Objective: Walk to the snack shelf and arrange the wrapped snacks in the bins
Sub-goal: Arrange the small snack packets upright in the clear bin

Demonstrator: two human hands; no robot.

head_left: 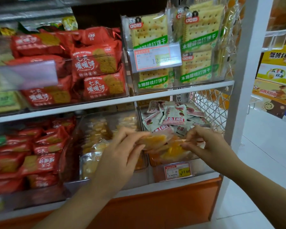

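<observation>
Head view shows both hands at the lower shelf's front edge. The left hand (pixel 122 151) pinches 1 end of an orange wrapped snack (pixel 157 140), and the right hand (pixel 210 144) pinches another orange packet (pixel 175 148) just beside it, over the rightmost clear bin (pixel 203 167). The 2 slick wrappers overlap, so a loose pinch could drop 1 into the pink-and-white packets (pixel 168 116) behind.

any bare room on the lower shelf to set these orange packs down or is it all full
Little is free. Both hands hold orange packs over the right bin, heaped with white sachets at its back; only its front edge looks lower. The middle bin and the red packs are crowded. The shelf lip is bare.
</observation>
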